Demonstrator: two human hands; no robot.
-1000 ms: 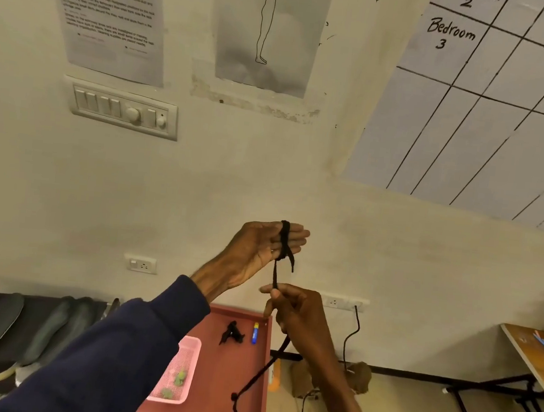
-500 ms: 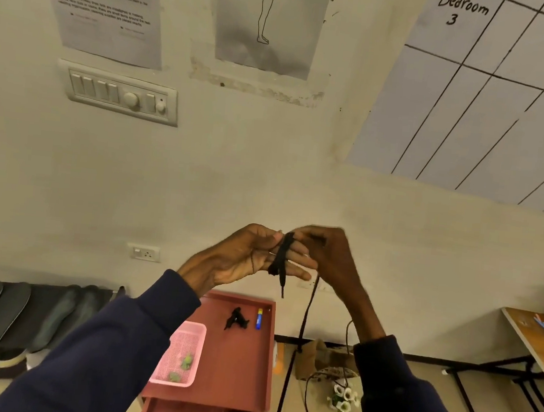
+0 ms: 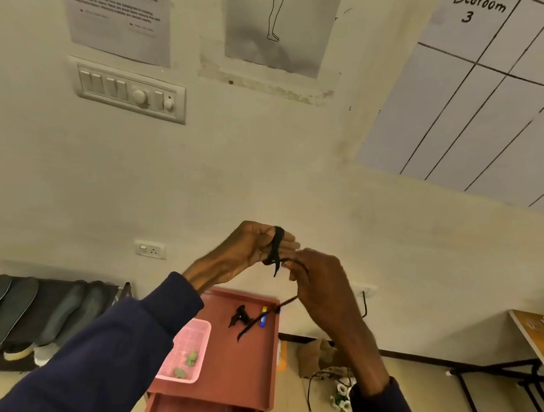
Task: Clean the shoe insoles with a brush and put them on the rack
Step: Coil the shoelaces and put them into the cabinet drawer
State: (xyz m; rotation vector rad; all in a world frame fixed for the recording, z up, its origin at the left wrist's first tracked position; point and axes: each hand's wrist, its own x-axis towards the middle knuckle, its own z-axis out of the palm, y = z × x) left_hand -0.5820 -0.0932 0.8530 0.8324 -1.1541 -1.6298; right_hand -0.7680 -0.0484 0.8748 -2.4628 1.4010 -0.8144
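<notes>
1 camera here, worn on the person's head, wide-angle, lines bending toward the edges. It faces forward at the wall (image 3: 266, 178), tipped slightly down: switch panel (image 3: 130, 91) high on the left, red cart (image 3: 242, 362) low in the middle, floor (image 3: 411, 402) along the bottom. Both sleeves (image 3: 100, 355) come in from the bottom edge, and the left hand (image 3: 253, 245) and right hand (image 3: 320, 280) meet close up on a black lace (image 3: 275, 246), dead centre. Insoles (image 3: 21, 311) sit far left, a table (image 3: 536, 341) far right.

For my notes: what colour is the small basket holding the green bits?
Pink. The basket shows best in the head view, the only one.
</notes>
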